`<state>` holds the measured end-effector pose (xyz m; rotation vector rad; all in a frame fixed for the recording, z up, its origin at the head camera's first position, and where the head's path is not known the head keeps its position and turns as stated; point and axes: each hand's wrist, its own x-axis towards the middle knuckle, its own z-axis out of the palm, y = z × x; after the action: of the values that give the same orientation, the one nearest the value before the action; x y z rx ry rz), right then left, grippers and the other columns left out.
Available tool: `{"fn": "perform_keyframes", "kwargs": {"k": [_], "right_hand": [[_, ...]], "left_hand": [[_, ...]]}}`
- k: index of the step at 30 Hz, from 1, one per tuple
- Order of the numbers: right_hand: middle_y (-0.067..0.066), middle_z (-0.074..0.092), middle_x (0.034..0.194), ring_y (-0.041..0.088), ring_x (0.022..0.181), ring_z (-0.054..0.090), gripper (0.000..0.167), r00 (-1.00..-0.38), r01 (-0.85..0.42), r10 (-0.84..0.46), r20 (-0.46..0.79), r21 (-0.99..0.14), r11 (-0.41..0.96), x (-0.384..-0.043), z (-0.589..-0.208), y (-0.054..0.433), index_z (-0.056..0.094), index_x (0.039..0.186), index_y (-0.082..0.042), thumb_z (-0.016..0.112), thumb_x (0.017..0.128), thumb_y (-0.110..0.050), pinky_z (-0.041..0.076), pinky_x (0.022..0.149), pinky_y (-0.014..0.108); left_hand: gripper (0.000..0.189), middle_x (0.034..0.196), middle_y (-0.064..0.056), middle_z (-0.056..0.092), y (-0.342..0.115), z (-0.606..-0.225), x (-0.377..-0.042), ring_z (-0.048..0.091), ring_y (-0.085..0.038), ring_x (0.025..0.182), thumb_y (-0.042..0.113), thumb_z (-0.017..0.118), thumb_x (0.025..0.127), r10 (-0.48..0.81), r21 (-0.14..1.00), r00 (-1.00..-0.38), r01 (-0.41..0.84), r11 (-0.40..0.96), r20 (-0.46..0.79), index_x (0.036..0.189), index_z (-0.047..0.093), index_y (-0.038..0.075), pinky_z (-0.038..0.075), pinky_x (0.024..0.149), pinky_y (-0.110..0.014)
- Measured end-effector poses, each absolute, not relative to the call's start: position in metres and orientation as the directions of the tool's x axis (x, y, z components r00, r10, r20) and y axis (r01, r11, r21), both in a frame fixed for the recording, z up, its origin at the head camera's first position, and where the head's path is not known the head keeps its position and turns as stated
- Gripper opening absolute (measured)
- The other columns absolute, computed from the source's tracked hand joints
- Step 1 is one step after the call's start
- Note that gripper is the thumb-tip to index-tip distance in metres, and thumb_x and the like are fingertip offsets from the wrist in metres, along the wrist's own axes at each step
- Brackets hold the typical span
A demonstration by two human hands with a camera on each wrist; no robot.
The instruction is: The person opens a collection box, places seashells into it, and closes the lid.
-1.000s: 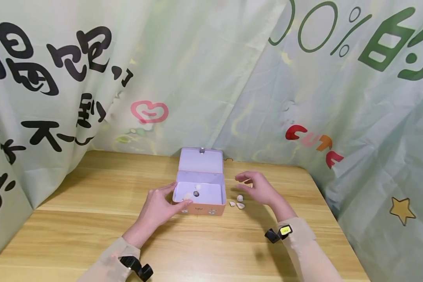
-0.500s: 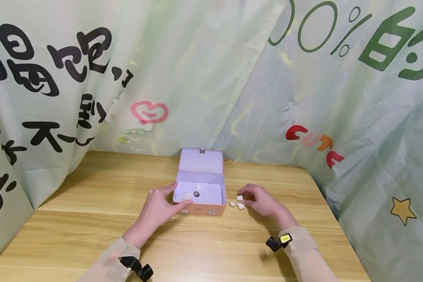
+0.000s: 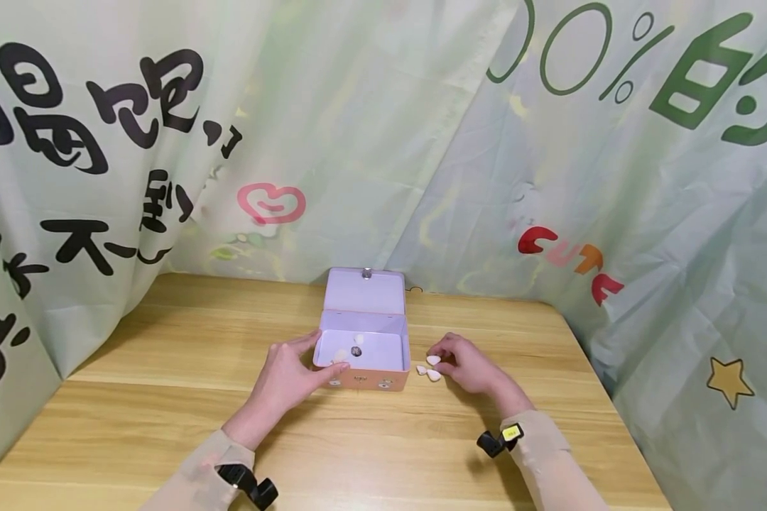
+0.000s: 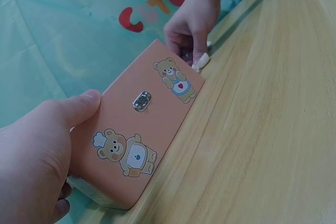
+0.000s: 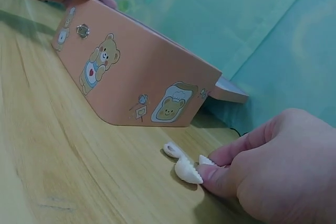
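A small tin box point(image 3: 371, 381), orange outside with bear pictures and lilac inside, stands on the wooden table with its lid point(image 3: 364, 292) raised. My left hand point(image 3: 287, 372) holds its left front corner, thumb at the front rim and fingers on the left side. To the right of the box, my right hand point(image 3: 469, 365) pinches a white seashell point(image 5: 206, 160) between thumb and index finger, low over the table. Two more seashells lie beside its fingertips, a small one point(image 5: 170, 149) and a larger ribbed one point(image 5: 187, 171). Pale shells point(image 3: 340, 355) and a dark round spot show inside the box.
The wooden table point(image 3: 185, 341) reaches back to a printed cloth curtain point(image 3: 358, 142), which hangs right behind the raised lid. More of the curtain hangs along the table's left and right sides. Each wrist carries a small black camera point(image 3: 491, 443).
My right hand has come down from above the seashells and its fingers have closed on one, nudging the shells slightly left. My left hand has stayed on the box.
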<state>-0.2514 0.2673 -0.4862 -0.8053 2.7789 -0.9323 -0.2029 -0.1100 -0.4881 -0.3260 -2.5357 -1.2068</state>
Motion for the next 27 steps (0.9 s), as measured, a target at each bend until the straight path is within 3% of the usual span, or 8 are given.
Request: {"fn": "perform_keyframes", "kwargs": {"k": [11,18,23,27], "right_hand": [[0.001,0.072,0.102,0.017,0.094,0.065,0.018,-0.877,-0.406,-0.470,0.098,-0.673,0.618,-0.252,-0.475,0.264,0.072,0.120,0.002,0.068,0.103,-0.003,0.057,0.084,0.037],[0.006,0.071,0.109,0.021,0.099,0.065,0.034,-0.886,-0.395,-0.450,0.113,-0.691,0.605,-0.252,-0.468,0.261,0.064,0.137,0.007,0.066,0.105,-0.005,0.057,0.085,0.038],[0.005,0.069,0.110,0.022,0.101,0.064,0.031,-0.882,-0.414,-0.451,0.139,-0.685,0.600,-0.250,-0.462,0.259,0.066,0.133,0.007,0.066,0.105,-0.006,0.057,0.088,0.040],[0.012,0.070,0.115,0.024,0.104,0.064,0.029,-0.875,-0.429,-0.458,0.155,-0.686,0.588,-0.248,-0.455,0.256,0.067,0.132,0.006,0.066,0.105,-0.004,0.056,0.093,0.047]], "left_hand": [[0.093,0.065,-0.002,0.065,-0.109,-0.486,-0.202,0.023,0.001,0.035,0.063,0.091,0.075,0.077,0.714,-0.931,0.326,0.620,0.358,0.140,0.067,0.000,0.035,0.034,-0.028],[0.096,0.069,-0.008,0.068,-0.109,-0.485,-0.202,0.023,0.002,0.036,0.065,0.090,0.075,0.070,0.707,-0.932,0.318,0.632,0.357,0.140,0.066,-0.001,0.038,0.036,-0.028],[0.095,0.079,-0.019,0.073,-0.109,-0.486,-0.201,0.024,0.002,0.035,0.065,0.090,0.075,0.072,0.714,-0.932,0.321,0.622,0.356,0.140,0.066,0.000,0.038,0.035,-0.028],[0.095,0.094,-0.028,0.074,-0.109,-0.486,-0.201,0.024,0.002,0.035,0.065,0.089,0.075,0.076,0.713,-0.932,0.321,0.623,0.353,0.140,0.066,0.000,0.038,0.036,-0.028]]}}
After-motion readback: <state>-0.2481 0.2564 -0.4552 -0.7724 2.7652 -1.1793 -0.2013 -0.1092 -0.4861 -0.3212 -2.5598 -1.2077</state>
